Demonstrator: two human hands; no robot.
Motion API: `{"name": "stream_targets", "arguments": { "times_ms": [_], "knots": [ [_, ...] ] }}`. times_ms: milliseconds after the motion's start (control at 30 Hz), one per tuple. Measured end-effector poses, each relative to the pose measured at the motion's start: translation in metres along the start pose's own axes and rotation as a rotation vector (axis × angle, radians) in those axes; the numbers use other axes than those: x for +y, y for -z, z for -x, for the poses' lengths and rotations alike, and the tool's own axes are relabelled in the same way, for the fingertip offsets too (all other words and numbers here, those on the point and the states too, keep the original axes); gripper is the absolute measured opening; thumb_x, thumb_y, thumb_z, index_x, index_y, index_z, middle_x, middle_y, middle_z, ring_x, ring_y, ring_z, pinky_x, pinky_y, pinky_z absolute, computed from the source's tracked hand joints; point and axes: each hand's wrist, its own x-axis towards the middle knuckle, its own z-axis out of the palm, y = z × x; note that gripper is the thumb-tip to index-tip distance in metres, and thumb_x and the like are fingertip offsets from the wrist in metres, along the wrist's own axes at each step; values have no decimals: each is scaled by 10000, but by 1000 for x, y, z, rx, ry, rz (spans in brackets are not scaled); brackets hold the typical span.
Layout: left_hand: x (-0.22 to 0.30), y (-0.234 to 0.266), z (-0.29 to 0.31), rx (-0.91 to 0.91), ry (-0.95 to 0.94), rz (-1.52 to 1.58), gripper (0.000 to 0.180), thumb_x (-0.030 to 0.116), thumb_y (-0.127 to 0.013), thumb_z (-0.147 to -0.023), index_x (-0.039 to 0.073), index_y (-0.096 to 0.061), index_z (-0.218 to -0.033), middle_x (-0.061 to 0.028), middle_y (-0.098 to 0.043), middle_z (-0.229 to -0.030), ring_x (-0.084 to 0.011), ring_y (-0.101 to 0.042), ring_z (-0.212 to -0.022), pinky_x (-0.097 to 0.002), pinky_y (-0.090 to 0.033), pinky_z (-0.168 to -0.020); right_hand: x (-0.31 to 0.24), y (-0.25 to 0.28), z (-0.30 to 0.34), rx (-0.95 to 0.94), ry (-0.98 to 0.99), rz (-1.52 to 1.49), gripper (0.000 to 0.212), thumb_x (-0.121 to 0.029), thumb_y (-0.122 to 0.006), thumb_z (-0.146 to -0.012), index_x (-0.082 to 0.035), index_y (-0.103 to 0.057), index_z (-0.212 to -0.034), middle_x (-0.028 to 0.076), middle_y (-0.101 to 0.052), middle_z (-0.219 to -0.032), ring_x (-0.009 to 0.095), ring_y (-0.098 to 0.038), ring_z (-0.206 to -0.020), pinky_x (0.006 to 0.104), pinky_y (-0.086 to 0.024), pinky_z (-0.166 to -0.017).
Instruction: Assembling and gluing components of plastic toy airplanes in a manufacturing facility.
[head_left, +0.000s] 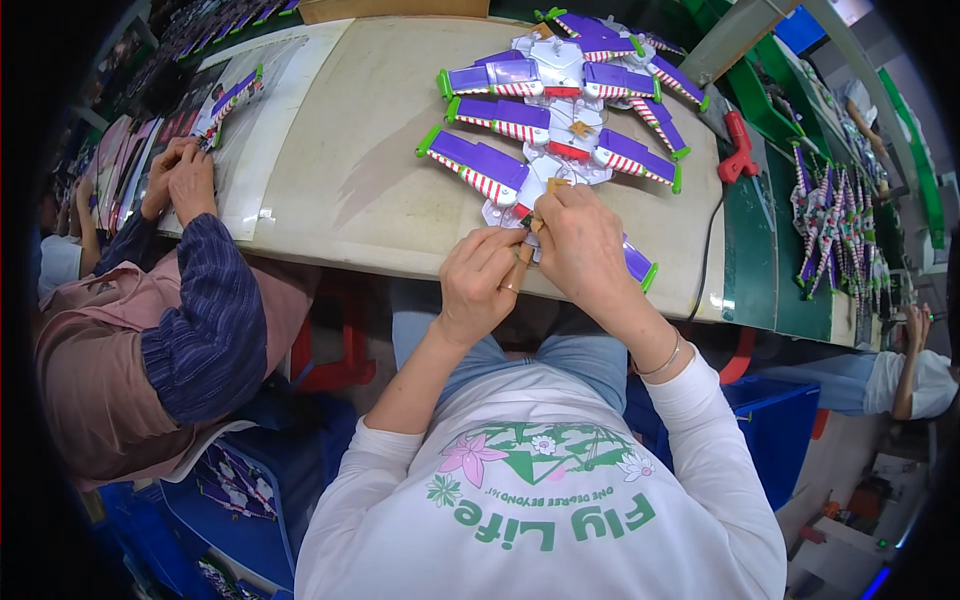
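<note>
In the head view, the purple-winged toy piece (478, 168) lies partly covered at the near edge of the desk (370, 200). The left hand (480, 283) pinches a brown strip (519, 266); the right hand (582, 240) bunches its fingers beside it, their hold hidden. A hard tug could tear the strip or drag the piece off.

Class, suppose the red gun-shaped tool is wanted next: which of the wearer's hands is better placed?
Probably the right hand: the red gun-shaped tool lies on its side, while the left hand would have to reach past it. Both are busy at the nearest winged piece.
</note>
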Motion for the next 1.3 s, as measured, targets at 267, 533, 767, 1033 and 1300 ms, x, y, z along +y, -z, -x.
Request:
{"name": "stream_targets", "arguments": {
  "times_ms": [267,533,767,1033,1300],
  "knots": [
    [-10,25,-21,-245,90,252,173,37,-749,-702,26,-587,-761,-127,-687,-948,-306,-635,-857,-377,-496,-748,-5,4,-14,-142,125,114,173,-38,-713,-581,22,-639,-724,181,-631,-754,332,-623,-846,417,-540,-677],
    [-83,55,-96,-416,-27,-53,429,325,-790,-732,38,-599,-987,-124,-655,-1024,-301,-594,-982,-402,-400,-949,28,14,-9,-281,119,-294,131,-110,-646,-822,10,-597,-846,185,-624,-787,357,-593,-703,432,-479,-635],
    [-72,58,-83,-793,-125,-162,736,596,-755,-657,86,-581,-1157,-163,-621,-997,-364,-624,-868,-408,-496,-738,132,49,-8,-84,37,-11,616,-182,-710,-744,-27,-465,-1288,216,-509,-1234,394,-451,-1173,473,-345,-1019],
    [-55,93,-73,-1046,517,671,664,171,-909,-622,-29,-616,-1183,-11,-655,-1022,-76,-563,-939,-273,-470,-837,150,15,4,-135,95,50,525,-75,-649,-789,15,-417,-1252,213,-586,-963,401,-632,-820,475,-510,-682],
    [-129,122,-96,-7,724,111,529,191,-811,-778,-38,-611,-1210,59,-580,-815,-10,-485,-712,-193,-381,-601,100,35,49,-105,50,132,460,35,-529,-786,37,-449,-1239,207,-571,-924,369,-642,-794,458,-513,-640]
  ]
}}
